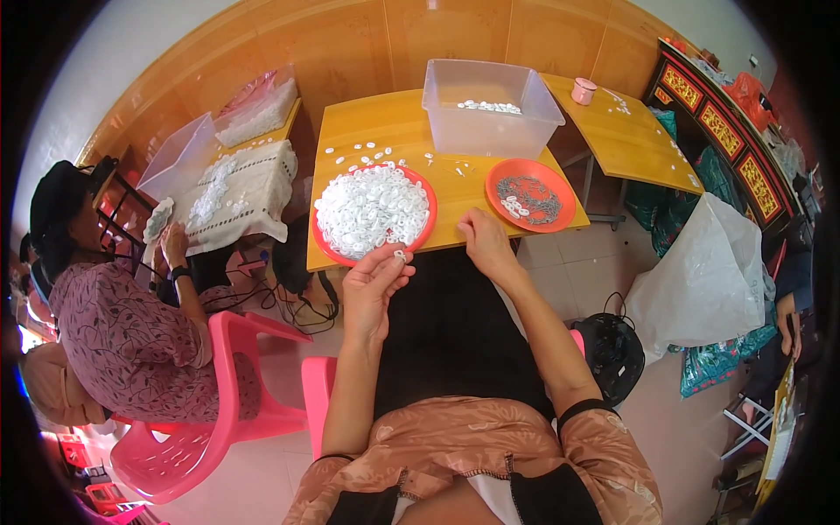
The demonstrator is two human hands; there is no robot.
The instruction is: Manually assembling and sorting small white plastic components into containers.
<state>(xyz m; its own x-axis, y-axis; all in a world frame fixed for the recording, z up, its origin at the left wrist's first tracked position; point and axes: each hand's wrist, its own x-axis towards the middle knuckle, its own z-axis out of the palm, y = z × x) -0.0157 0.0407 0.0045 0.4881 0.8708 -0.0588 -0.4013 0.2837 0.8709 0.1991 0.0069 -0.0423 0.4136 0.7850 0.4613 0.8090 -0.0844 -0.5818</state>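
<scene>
My left hand (378,282) is closed in a pinch on a small white oval plastic piece (401,255), just in front of the table's near edge. Right beside it stands a red plate (429,229) heaped with many similar white pieces (372,208). My right hand (486,248) is held at the table edge with its fingers curled together; whatever it may hold is too small to make out. To the right of that hand lies an orange-red dish (569,208) with small grey metal parts (538,194) and several white pieces (514,206) in it.
A clear plastic bin (437,127) holding white pieces stands at the table's back. Loose pieces (354,159) are scattered behind the heaped plate. On the left, another person (140,332) works at a cloth-covered table (262,188). A white sack (700,271) stands right, near a second table (604,118).
</scene>
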